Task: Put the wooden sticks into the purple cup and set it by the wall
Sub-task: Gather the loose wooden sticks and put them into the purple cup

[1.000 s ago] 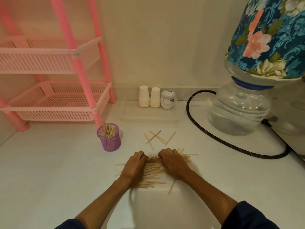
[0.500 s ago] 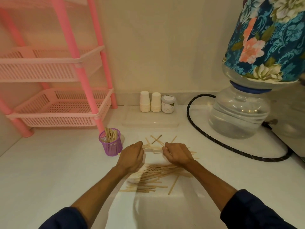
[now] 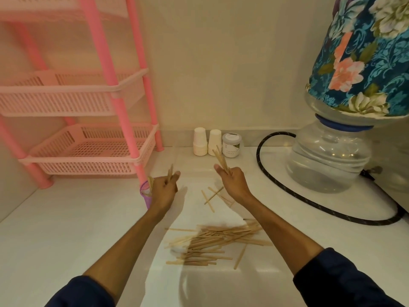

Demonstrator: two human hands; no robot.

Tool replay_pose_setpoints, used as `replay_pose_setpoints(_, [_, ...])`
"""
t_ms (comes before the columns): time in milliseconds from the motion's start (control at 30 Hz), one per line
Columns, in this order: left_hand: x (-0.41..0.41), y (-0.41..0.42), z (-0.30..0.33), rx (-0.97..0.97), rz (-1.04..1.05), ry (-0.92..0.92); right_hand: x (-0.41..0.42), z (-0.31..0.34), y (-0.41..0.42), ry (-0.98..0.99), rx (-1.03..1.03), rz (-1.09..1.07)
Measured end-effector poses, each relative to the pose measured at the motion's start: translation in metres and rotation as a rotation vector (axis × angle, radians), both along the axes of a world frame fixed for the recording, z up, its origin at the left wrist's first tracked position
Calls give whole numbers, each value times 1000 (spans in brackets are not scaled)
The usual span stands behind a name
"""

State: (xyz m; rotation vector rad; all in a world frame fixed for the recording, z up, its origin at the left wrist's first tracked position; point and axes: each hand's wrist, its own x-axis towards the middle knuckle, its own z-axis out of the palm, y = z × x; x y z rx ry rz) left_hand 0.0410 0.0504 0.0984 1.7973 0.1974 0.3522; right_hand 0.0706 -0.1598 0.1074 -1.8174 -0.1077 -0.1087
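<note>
Nearest, a loose pile of sticks (image 3: 212, 242) lay flat on the white desk (image 3: 66, 229), pale flat wood, crossed over each other, between the two forearms. A few more sticks (image 3: 211, 197) lay scattered just past the pile, between the hands.

Left hand (image 3: 164, 189) was raised, fingers curled round a couple of sticks pointing up. It sat in front of the cup (image 3: 146, 193), hiding most of it. Cup was purple mesh, upright on the desk at the foot of the rack post, well apart from the wall, with some sticks standing in it.

Right hand (image 3: 232, 180) was also raised, fingers pinching a small bundle (image 3: 220, 159) of sticks tilted up and left.

Further back, the pink rack (image 3: 93, 138) stood at left; its two basket shelves looked bare. By the wall stood two stacks of paper cups (image 3: 207, 141) and a small jar (image 3: 231, 144), contents unclear. A black hose (image 3: 265, 165) curved round a clear water jug (image 3: 327, 160) at right, which held water under a floral cover (image 3: 363, 58).
</note>
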Motion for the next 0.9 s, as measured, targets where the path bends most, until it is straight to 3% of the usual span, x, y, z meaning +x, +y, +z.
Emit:
replay_pose_setpoints(133, [11, 21, 26, -244, 7, -96, 10, 30, 35, 8, 261, -44])
replay_pose_setpoints(300, [28, 52, 52, -336, 66, -142, 27, 67, 84, 119, 592, -45])
replay_pose_setpoints(400, [38, 65, 59, -393, 55, -126, 36, 80, 116, 153, 680, -14])
replay_pose_setpoints(900, [56, 70, 5, -201, 140, -77, 59, 12, 207, 227, 431, -131])
